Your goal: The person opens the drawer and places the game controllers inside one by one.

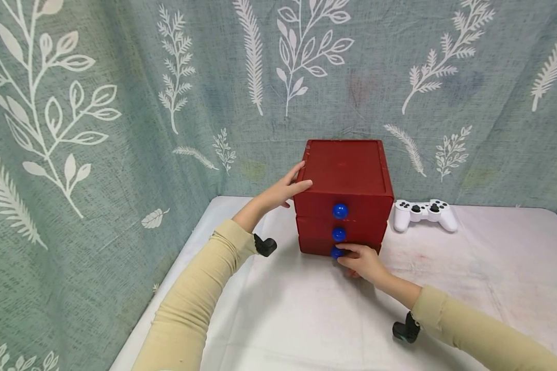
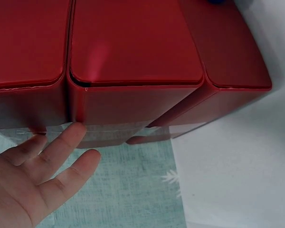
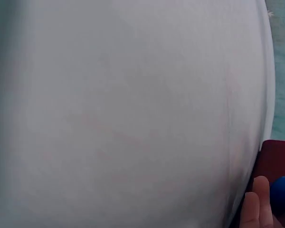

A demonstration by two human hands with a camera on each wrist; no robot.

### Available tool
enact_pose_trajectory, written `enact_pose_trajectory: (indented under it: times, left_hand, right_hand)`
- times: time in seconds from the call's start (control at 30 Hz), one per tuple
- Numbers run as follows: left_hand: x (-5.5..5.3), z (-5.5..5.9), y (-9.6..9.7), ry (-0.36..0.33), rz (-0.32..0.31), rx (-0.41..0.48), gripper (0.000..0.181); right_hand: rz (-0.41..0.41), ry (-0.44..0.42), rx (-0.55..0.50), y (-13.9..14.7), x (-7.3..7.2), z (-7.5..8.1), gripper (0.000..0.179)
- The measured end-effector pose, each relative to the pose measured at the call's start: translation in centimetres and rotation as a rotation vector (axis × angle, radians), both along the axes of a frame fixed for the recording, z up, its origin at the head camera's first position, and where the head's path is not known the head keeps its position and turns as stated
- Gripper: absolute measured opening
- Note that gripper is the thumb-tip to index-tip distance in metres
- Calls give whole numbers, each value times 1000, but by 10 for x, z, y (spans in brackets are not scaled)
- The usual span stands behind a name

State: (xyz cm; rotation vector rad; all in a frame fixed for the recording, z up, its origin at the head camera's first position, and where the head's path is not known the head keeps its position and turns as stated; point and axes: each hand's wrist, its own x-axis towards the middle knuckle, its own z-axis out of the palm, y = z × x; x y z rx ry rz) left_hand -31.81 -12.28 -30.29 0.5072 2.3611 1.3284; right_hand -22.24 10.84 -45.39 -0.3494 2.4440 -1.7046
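Note:
A dark red box of three stacked drawers (image 1: 348, 167) stands at the back of the table, each drawer front bearing a round blue knob. My left hand (image 1: 280, 193) rests against the box's upper left edge with its fingers spread; the left wrist view shows those fingers beside the red drawers (image 2: 133, 42). At the lowest drawer, my right hand (image 1: 364, 263) pinches the bottom blue knob (image 1: 336, 253) between thumb and finger. Above it sit the middle knob (image 1: 339, 234) and the top knob (image 1: 340, 211). All three drawers look pushed in.
A white game controller (image 1: 424, 214) lies just right of the box. White cloth covers the table (image 1: 297, 319). Behind and to the left hangs a green curtain (image 1: 134, 129) with white leaf prints.

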Motion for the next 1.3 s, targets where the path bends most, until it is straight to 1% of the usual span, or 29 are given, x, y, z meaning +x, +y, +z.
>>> enact_pose_trajectory:
  times: [0.13,0.27,0.37,0.57,0.8,0.97,1.3]
  left_hand:
    - [0,-1,0,6,3,-5,69]
    - [-1,-2,-1,17,4,-15,69]
    - [-1,-2,-1,22,1,-17,69]
    - [-1,-2,-1,18,4,-12,69]
    - [-1,-2,0,25,-1,-22,69]
    - [-1,-2,-1,30,0,-28,70]
    - [0,-1,-1,27,1,-20,71]
  right_hand:
    - [20,14,28,-3,-6,0,36]
    - [22,-5,47,-3,-11,1,34]
    - [21,-17,52,-3,-12,2,34]
    - [16,-16,62,-5,-10,2,33]
    - [21,-44,97,-6,1,2,32]
    - [38,-35,86,-7,11,2,31]
    - [79,-55,64,-8,35,4,32]
